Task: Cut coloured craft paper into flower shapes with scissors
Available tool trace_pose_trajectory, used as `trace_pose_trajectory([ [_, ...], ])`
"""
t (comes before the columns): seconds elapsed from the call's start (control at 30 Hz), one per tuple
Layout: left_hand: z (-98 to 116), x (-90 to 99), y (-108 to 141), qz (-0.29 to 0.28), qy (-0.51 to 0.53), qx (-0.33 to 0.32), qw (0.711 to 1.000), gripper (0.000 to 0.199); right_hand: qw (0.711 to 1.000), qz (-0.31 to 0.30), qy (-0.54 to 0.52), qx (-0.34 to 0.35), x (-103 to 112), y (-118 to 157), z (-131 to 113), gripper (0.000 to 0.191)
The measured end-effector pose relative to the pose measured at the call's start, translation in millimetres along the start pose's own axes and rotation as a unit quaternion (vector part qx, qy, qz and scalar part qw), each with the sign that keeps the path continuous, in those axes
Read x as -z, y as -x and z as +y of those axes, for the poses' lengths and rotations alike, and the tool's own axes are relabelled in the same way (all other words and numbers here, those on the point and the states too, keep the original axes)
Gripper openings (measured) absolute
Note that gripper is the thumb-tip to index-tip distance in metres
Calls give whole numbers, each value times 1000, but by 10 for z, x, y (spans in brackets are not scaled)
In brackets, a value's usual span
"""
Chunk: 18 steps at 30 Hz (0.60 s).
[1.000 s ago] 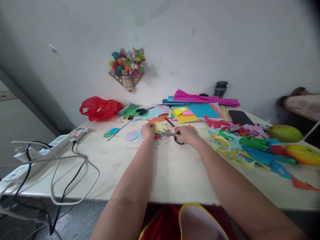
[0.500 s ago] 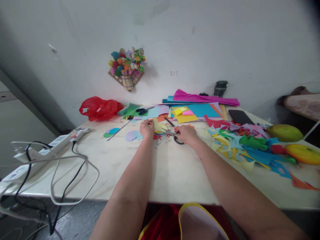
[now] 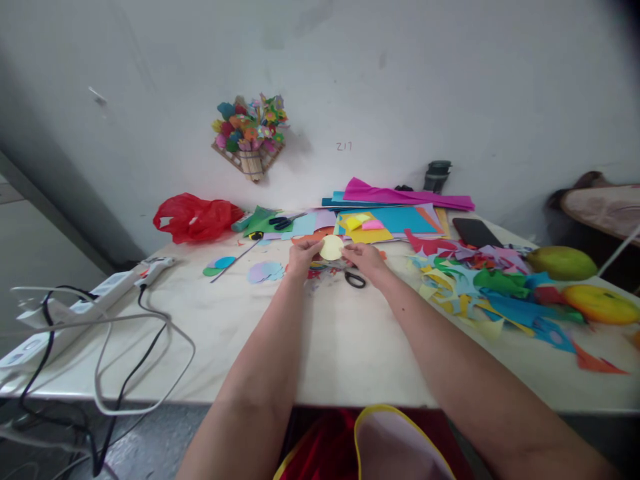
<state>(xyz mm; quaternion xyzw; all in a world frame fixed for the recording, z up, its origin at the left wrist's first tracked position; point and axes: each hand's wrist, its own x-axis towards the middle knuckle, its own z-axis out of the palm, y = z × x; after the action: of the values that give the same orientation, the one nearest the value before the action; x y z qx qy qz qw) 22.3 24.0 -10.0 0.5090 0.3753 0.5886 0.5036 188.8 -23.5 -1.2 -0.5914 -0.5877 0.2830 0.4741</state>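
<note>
A pale yellow paper circle [image 3: 331, 247] is held up between my two hands. My left hand [image 3: 303, 256] pinches its left edge, and my right hand [image 3: 367, 259] pinches the right edge. Below my right hand, scissors with black handles [image 3: 355, 279] lie on the table, their blades partly hidden. Small paper cuttings surround them. Left of my left hand are lilac and light blue paper pieces [image 3: 265, 271]. Farther left, blue and green circles [image 3: 219, 265] lie by a thin stick.
Coloured sheets [image 3: 400, 222], dark scissors [image 3: 286, 221] and a red plastic bag [image 3: 196, 217] line the table's back. Paper scraps [image 3: 515, 310], a phone [image 3: 476, 233] and mango-like fruit [image 3: 600, 304] are right. A power strip [image 3: 107, 287] with cables lies left.
My right hand has let go of the scissors, which now lie on the table, and has taken the yellow circle's right edge. The circle is now spread between both hands.
</note>
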Motion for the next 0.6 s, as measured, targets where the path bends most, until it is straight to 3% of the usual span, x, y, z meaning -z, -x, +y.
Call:
trace_pose_trajectory([
  [0.1,0,-50,19,-44,-14,13,999,40,992,-18,-117,-41,-15,-4,-10,26],
  [0.17,-20,-64,14,-69,-19,19,997,40,989,3,-136,-55,-29,-25,2,21],
  [0.3,-59,-60,0,-119,-24,32,992,40,992,51,-99,-56,-49,-85,54,22],
  [0.47,-59,-53,13,-150,-5,53,987,47,998,63,-6,-17,-27,-87,81,33],
  [0.6,-40,-64,30,-163,3,60,985,50,998,60,10,4,-25,-87,116,38],
])
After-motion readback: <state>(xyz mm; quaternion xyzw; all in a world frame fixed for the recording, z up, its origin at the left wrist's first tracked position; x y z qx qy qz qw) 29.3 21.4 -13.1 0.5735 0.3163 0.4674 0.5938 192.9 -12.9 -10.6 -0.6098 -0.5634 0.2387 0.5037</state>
